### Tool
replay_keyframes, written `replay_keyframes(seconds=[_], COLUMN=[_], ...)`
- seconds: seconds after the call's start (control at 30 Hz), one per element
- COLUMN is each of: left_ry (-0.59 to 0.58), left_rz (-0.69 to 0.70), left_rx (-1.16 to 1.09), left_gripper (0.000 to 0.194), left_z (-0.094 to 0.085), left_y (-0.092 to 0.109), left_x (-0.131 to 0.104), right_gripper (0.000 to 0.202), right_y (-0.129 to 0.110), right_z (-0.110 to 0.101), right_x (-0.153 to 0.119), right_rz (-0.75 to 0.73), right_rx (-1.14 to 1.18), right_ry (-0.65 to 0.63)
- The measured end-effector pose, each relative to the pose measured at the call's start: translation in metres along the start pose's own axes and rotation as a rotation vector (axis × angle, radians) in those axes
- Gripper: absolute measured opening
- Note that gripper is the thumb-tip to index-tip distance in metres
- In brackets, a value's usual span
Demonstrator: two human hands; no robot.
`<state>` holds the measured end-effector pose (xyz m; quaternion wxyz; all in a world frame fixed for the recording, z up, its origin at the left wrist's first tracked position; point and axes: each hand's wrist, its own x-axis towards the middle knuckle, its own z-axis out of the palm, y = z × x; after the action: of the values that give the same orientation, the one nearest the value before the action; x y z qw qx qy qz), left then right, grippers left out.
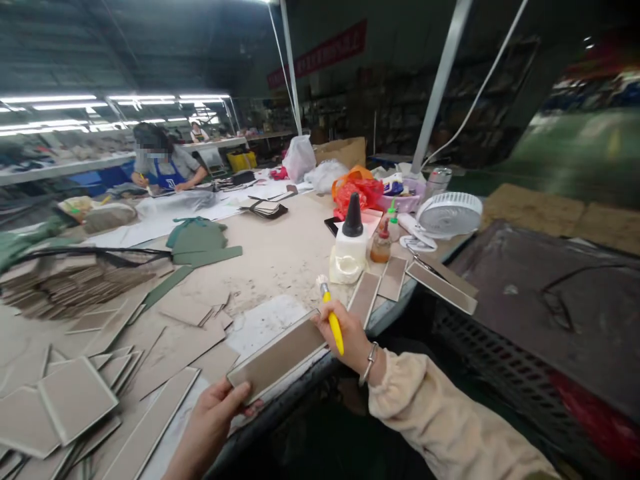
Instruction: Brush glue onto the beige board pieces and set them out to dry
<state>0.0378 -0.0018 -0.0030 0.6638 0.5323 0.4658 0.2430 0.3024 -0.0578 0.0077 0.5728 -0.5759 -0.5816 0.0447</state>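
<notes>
Yellow brush (337, 331) pinched in right hand (352, 337), also touching panel (281, 353); left hand (220, 407) pinches near end. Panel between hands; brush tipping from shared grip could smear it (wetness unclear).

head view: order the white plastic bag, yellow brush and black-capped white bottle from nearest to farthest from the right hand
1. Yellow brush: nearest, held in the right hand, bristles pointing up and away.
2. Black-capped white bottle: next, standing on the table just beyond the hand.
3. White plastic bag: farthest, well behind the bottle and to its left.
</notes>
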Motion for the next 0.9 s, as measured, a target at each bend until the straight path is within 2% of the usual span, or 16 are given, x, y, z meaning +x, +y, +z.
replay_keyframes(seconds=[0.13, 0.27, 0.47, 0.67, 0.77, 0.9], left_ry=[-0.001, -0.102, -0.127, -0.179, -0.225, -0.211], left_rz=[-0.027, -0.012, -0.067, -0.076, -0.092, -0.129], left_rx=[-0.038, -0.099, -0.144, -0.095, -0.043, -0.060], left_gripper=[0.049, 0.043, 0.038, 0.042, 0.050, 0.068], left_z=[0.022, 0.049, 0.077, 0.104, 0.117, 0.120], left_y=[0.003, 0.008, 0.011, 0.014, 0.021, 0.018], left_x=[-0.005, -0.009, -0.022, -0.026, -0.025, -0.017], right_gripper=[0.013, 0.015, 0.019, 0.019, 0.019, 0.028], right_y=[-0.008, -0.005, 0.006, 0.007, 0.019, 0.059], right_z=[-0.027, -0.052, -0.075, -0.101, -0.133, -0.205], right_x=[-0.004, -0.008, -0.023, -0.037, -0.045, -0.051], right_rz=[0.059, 0.084, 0.258, 0.259, 0.264, 0.315], right_rx=[0.000, -0.079, 0.003, -0.069, -0.153, -0.414], right_ry=[-0.006, 0.082, 0.095, 0.141, 0.211, 0.559])
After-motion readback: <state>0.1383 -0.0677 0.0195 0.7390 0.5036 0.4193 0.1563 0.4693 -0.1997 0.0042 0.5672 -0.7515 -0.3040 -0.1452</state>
